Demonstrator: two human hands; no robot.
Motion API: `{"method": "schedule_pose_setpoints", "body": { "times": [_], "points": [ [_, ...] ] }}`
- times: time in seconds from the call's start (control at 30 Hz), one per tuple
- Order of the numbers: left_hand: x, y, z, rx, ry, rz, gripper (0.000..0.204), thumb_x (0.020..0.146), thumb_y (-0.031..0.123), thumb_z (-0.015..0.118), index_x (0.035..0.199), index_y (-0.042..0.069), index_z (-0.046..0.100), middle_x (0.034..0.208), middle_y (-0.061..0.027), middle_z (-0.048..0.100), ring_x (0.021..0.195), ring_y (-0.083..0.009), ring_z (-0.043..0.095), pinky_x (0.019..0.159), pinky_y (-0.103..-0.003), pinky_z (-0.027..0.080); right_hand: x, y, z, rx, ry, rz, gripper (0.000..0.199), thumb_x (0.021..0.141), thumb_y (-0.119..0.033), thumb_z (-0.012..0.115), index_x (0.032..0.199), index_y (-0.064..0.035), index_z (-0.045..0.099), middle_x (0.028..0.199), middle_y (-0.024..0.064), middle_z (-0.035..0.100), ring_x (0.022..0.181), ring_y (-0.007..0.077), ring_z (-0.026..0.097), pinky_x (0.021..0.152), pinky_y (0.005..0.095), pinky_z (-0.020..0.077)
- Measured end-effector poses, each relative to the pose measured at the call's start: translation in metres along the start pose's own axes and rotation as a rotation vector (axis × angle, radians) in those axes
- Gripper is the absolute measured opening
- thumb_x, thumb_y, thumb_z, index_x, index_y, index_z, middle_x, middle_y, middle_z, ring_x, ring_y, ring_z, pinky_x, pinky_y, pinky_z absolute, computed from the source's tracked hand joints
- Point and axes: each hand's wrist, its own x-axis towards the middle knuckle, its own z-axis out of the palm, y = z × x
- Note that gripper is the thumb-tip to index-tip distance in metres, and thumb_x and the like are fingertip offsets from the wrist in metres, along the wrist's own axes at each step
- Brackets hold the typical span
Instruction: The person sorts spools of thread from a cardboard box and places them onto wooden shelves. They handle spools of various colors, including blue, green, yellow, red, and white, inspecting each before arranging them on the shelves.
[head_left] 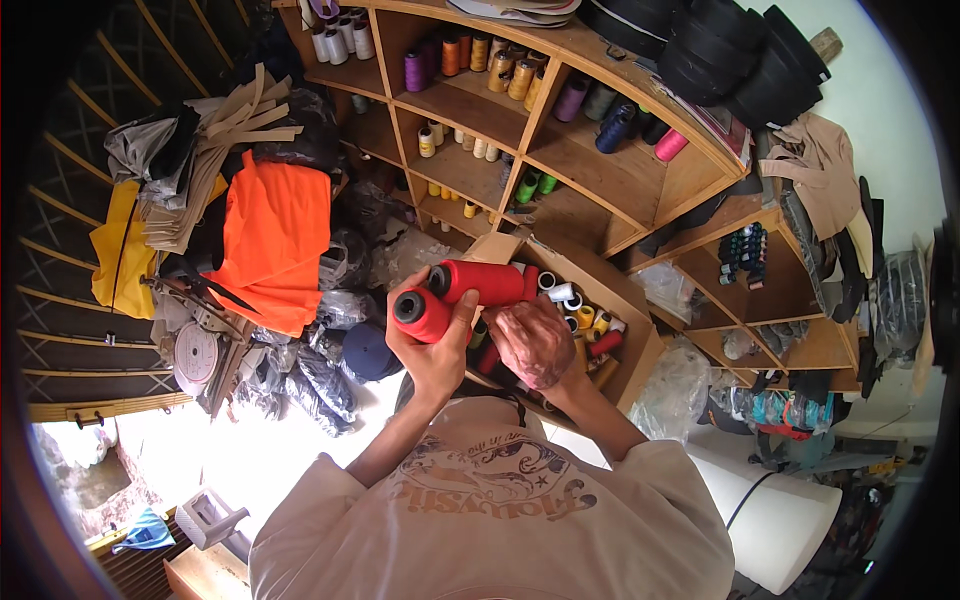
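Note:
My left hand [430, 368] is wrapped round two large red thread spools. The upper red spool [490, 282] lies with its dark core end toward the left, and the lower red spool [420, 316] sits just beneath it. Close by on the right, my right hand [535, 342] has its fingers curled in below the upper spool's right end. Its back faces up, so whatever the fingertips hold is hidden. Both hands are over an open cardboard box [636, 318] containing several thread spools in white, yellow and red.
Wooden shelves [600, 165] with coloured thread spools stand ahead. Orange fabric [275, 240] hangs at the left above plastic-wrapped bundles [325, 385]. A second wooden shelf unit [770, 300] is at the right, and a large white roll [785, 520] lies near my right arm.

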Motion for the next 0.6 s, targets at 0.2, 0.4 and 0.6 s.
{"method": "schedule_pose_setpoints", "body": {
  "times": [0.2, 0.4, 0.6],
  "points": [
    [0.005, 0.001, 0.000, -0.023, -0.034, -0.064, 0.042, 0.076, 0.009, 0.080, 0.110, -0.002, 0.057, 0.100, -0.0069, 0.061, 0.089, -0.0127, 0.057, 0.083, -0.028, 0.046, 0.013, 0.008, -0.013, -0.066, 0.013, -0.087, 0.021, 0.070, -0.010, 0.080, 0.078, -0.0088, 0.060, 0.073, 0.0008, 0.060, 0.065, 0.0166, 0.060, 0.067, 0.0339, 0.0447],
    [0.012, 0.007, -0.004, -0.030, -0.047, -0.175, 0.042, 0.075, 0.012, 0.082, 0.107, -0.002, 0.057, 0.095, -0.0058, 0.062, 0.084, -0.0116, 0.058, 0.078, -0.026, 0.047, 0.031, 0.018, -0.018, 0.115, 0.108, -0.037, 0.037, 0.062, -0.014, 0.087, 0.083, -0.0092, 0.057, 0.098, 0.0066, 0.062, 0.079, 0.0237, 0.062, 0.070, 0.0369, 0.0477],
    [0.016, 0.009, -0.011, -0.035, -0.112, -0.295, 0.043, 0.075, 0.014, 0.082, 0.107, -0.002, 0.058, 0.092, -0.0066, 0.063, 0.081, -0.0110, 0.059, 0.075, -0.027, 0.049, 0.005, 0.021, 0.006, 1.139, -0.102, 0.745, 0.039, 0.079, -0.014, 0.079, 0.109, -0.0003, 0.058, 0.111, 0.0105, 0.062, 0.102, 0.0168, 0.060, 0.087, 0.0296, 0.0518]
  ]
}}
